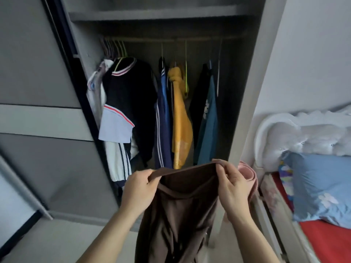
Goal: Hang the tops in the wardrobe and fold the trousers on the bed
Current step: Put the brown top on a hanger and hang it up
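While the left hand (139, 185) and right hand (234, 188) each pinch one side of the waistband, the brown trousers (182, 209) hang open before the wardrobe (248, 92), not yet on the bed (326, 242). A neat fold likely calls for lining up the seams, then laying the legs flat on the red sheet, away from the blue pillow (319, 185). Tops, including a yellow top (181, 126), hang from the rail (171, 39); a pink cloth (248, 173) sits just behind the right hand.
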A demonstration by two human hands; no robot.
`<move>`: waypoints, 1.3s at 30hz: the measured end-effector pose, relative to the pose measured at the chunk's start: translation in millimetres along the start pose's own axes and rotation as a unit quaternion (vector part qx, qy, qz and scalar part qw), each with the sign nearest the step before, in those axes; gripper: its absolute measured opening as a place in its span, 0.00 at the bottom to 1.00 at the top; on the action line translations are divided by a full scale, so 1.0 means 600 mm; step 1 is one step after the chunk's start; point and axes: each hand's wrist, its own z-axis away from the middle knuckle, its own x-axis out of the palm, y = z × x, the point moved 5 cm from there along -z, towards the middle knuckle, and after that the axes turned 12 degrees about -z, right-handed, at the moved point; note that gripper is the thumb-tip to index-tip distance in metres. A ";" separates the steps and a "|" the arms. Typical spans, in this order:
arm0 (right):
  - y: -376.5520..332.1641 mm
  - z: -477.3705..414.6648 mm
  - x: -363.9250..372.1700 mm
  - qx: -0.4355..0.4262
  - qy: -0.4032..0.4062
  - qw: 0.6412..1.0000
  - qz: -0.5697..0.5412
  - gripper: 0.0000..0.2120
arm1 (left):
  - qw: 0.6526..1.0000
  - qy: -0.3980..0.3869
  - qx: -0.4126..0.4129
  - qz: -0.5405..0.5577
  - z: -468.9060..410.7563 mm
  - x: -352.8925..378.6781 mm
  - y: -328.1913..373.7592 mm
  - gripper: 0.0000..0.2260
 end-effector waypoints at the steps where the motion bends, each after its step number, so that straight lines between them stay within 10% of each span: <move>1: 0.004 -0.018 0.024 -0.012 -0.010 1.000 0.011 0.11 | 1.000 0.006 -0.013 0.019 -0.021 -0.002 -0.015 0.19; 7: 0.050 -0.159 0.150 -0.089 -0.038 0.995 0.014 0.10 | 0.950 -0.022 -0.172 0.258 -0.169 0.035 -0.073 0.10; 21: 0.043 -0.537 0.269 -0.150 -0.027 0.988 -0.001 0.05 | 0.932 0.052 -0.128 0.336 -0.567 0.039 -0.005 0.11; 34: 0.032 -0.699 0.352 -0.023 0.033 0.989 0.145 0.45 | 0.907 -0.041 -0.041 0.417 -0.729 0.080 -0.030 0.12; 39: 0.008 -0.711 0.397 -0.097 0.079 0.966 0.227 0.15 | 0.907 -0.104 0.031 0.407 -0.753 0.080 -0.066 0.12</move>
